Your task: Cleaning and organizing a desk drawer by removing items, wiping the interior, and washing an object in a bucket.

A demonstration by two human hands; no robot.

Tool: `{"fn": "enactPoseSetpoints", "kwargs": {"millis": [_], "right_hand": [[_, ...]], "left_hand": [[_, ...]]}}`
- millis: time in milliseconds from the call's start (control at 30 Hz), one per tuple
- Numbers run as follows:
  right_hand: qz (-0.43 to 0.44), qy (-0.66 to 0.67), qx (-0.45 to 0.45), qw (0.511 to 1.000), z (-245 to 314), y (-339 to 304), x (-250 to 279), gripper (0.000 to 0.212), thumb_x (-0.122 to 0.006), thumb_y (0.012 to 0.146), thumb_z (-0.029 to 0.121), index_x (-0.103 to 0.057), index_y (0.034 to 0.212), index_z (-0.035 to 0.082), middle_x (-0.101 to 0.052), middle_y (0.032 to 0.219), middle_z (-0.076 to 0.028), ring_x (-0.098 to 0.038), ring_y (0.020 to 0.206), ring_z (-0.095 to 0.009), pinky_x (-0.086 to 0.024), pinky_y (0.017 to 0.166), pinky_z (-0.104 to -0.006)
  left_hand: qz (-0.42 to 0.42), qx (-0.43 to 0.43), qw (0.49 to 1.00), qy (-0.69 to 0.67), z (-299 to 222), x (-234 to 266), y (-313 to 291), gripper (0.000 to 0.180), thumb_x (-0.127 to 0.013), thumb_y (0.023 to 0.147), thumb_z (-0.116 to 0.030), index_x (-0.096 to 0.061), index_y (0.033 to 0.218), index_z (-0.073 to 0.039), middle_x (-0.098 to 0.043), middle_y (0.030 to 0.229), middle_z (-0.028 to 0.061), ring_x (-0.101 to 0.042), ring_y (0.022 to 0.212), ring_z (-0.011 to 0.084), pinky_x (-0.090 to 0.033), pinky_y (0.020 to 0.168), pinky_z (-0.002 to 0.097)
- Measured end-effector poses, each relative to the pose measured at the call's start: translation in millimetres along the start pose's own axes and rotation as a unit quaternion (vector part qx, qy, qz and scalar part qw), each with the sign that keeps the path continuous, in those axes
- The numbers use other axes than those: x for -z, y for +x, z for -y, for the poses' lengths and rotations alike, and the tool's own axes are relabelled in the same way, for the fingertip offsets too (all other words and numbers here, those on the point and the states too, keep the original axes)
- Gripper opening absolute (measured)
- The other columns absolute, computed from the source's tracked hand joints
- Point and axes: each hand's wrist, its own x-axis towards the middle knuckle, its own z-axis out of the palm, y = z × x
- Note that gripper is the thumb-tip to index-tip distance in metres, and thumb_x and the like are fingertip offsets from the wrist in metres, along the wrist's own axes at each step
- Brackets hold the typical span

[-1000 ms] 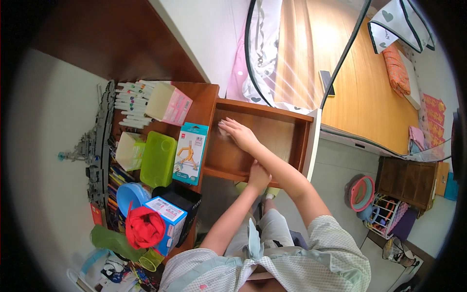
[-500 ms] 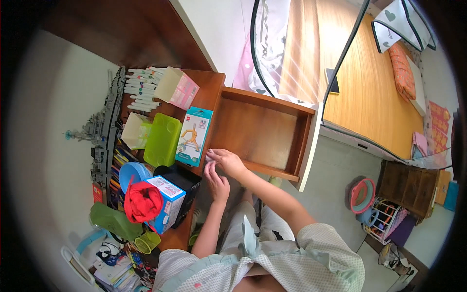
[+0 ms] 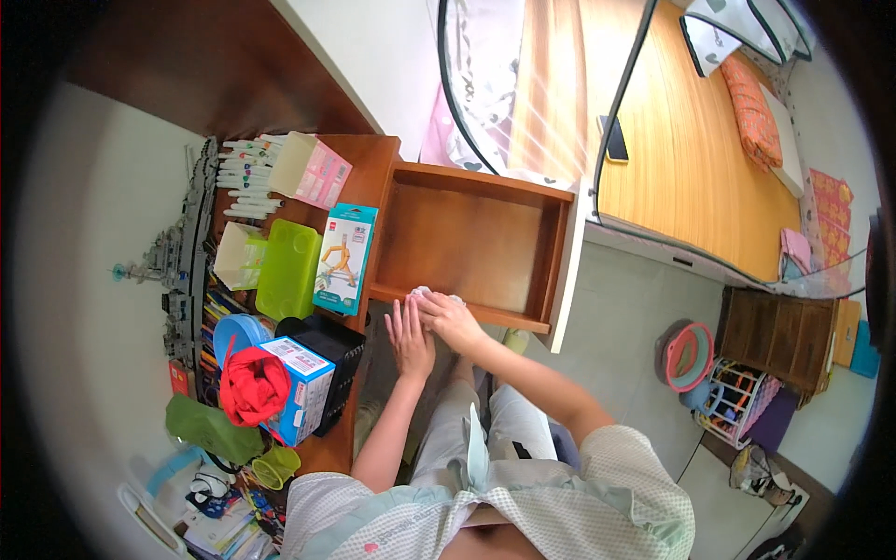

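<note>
A wooden drawer [image 3: 457,243] with a white front is pulled out from the brown desk. My right hand [image 3: 450,322] presses a crumpled whitish wipe or cloth [image 3: 422,292] onto the drawer's near side wall. Most of the wipe is hidden under the fingers; a bit shows at either side of them. Just left of it, my left hand [image 3: 409,343] has its fingers stretched out, close to the right hand and the same wall. I see nothing in it. Beside the drawer, on the desk's edge, lies a teal and white box [image 3: 345,259] picturing a yellow compass-like tool.
On the desk stand a green bin [image 3: 287,271], a pink and white box [image 3: 313,171], several white markers [image 3: 250,177], a blue box [image 3: 303,387] with red cloth [image 3: 254,385] and a grey model ship [image 3: 182,271]. A phone [image 3: 614,140] lies on the bed mat [image 3: 681,177].
My right hand has slid the wipe along the drawer's near wall, away from the desk. The left hand's fingers have straightened. The whole view has shifted slightly.
</note>
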Motion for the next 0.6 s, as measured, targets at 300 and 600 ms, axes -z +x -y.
{"fn": "enactPoseSetpoints", "kwargs": {"millis": [300, 600], "right_hand": [[0.142, -0.163, -0.031, 0.976, -33, -112, 98, 0.038, -0.049, 0.074, 0.018, -0.053, 0.11, 0.007, -0.051, 0.117, -0.006, -0.045, 0.113, -0.023, -0.038, 0.095, -0.0338], [0.177, -0.254, -0.032, 0.95, -27, -143, 122, 0.028, -0.053, 0.069, 0.013, -0.061, 0.093, 0.0, -0.059, 0.099, -0.01, -0.052, 0.101, -0.022, -0.037, 0.094, -0.0333]], "left_hand": [[0.089, -0.089, 0.983, -0.137, -117, -38, -32, 0.064, -0.049, 0.078, -0.017, -0.022, 0.133, 0.001, -0.025, 0.138, 0.0162, -0.018, 0.13, 0.0307, -0.01, 0.105, 0.0473], [0.134, -0.145, 0.961, -0.195, -141, -49, -46, 0.071, -0.052, 0.071, -0.009, -0.02, 0.133, 0.002, -0.027, 0.137, 0.014, -0.02, 0.129, 0.0301, -0.011, 0.105, 0.0477]]}}
